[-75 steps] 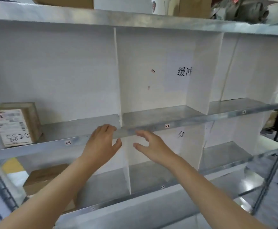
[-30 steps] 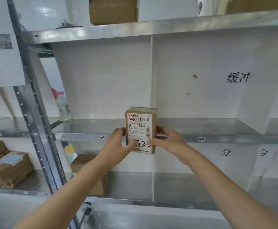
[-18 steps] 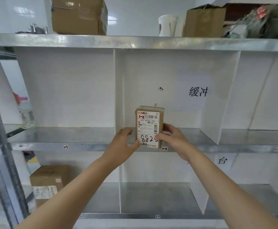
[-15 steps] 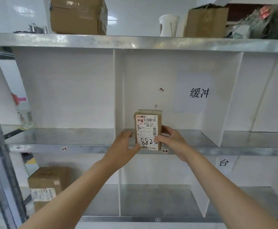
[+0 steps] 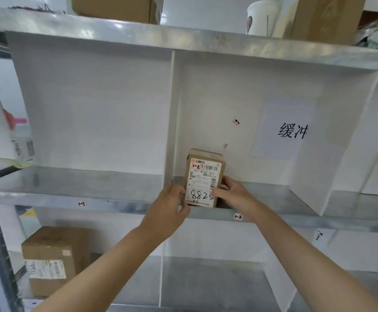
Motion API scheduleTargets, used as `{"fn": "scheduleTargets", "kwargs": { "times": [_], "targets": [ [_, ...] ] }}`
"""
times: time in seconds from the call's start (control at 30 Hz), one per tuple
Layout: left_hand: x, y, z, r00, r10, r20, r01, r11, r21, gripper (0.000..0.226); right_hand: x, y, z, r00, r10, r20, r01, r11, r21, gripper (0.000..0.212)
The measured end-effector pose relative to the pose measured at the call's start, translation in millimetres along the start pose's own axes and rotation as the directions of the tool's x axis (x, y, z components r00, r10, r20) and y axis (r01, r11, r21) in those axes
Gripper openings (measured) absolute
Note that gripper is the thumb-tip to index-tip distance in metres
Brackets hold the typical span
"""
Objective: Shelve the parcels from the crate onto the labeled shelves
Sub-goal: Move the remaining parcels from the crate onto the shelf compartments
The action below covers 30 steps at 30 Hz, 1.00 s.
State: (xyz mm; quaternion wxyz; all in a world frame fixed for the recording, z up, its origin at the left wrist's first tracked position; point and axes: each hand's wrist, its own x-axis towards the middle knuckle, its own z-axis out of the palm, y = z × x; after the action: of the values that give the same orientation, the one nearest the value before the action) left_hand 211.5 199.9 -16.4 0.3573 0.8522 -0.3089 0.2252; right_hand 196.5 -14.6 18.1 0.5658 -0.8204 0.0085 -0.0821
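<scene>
Metal shelf [image 5: 93, 183], white dividers [image 5: 168, 122], parcel [image 5: 203, 176] upright

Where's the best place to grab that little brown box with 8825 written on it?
By its two narrow sides, low down, coming from the front. The parcel stands upright near the shelf edge with its label facing out, so both sides can be reached. The left hand and right hand hold it that way. The white divider sits close on its left, so room there looks tight.
</scene>
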Motion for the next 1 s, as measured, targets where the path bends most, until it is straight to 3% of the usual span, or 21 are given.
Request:
{"fn": "scheduleTargets", "kwargs": {
  "times": [0.07, 0.2, 0.37, 0.5, 0.73, 0.87, 1.0],
  "targets": [
    [-6, 4, 4, 1.000, 0.013, -0.007, -0.013, 0.999, 0.029, 0.021, -4, 0, -1, 1.000, -0.013, 0.017, 0.014, 0.998, -0.060, 0.049],
    [-19, 21, 19, 0.999, 0.022, 0.039, -0.025, 0.998, 0.064, 0.025, -26, 6, -11, 0.999, 0.031, -0.007, -0.032, 0.995, -0.093, 0.085],
    [-20, 73, 45, 0.992, 0.092, 0.092, -0.103, 0.987, 0.125, 0.029, -76, 28, -44, 0.991, -0.045, -0.123, 0.028, 0.990, -0.139, 0.065],
    [-23, 133, 87, 0.979, 0.159, 0.130, -0.175, 0.977, 0.125, 0.035, -139, 57, -99, 0.981, -0.087, -0.173, 0.032, 0.955, -0.295, 0.053],
    [-37, 281, 203, 0.892, 0.318, 0.322, -0.331, 0.944, -0.014, 0.046, -279, 113, -243, 0.920, 0.055, -0.389, -0.265, 0.817, -0.512, 0.067],
    [-53, 380, 268, 0.803, 0.467, 0.370, -0.457, 0.881, -0.121, 0.046, -360, 139, -312, 0.859, 0.139, -0.493, -0.412, 0.759, -0.504, 0.073],
    [-78, 464, 329, 0.705, 0.559, 0.436, -0.525, 0.825, -0.209, 0.047, -434, 165, -367, 0.770, 0.198, -0.606, -0.530, 0.728, -0.435, 0.064]
  ]
}}
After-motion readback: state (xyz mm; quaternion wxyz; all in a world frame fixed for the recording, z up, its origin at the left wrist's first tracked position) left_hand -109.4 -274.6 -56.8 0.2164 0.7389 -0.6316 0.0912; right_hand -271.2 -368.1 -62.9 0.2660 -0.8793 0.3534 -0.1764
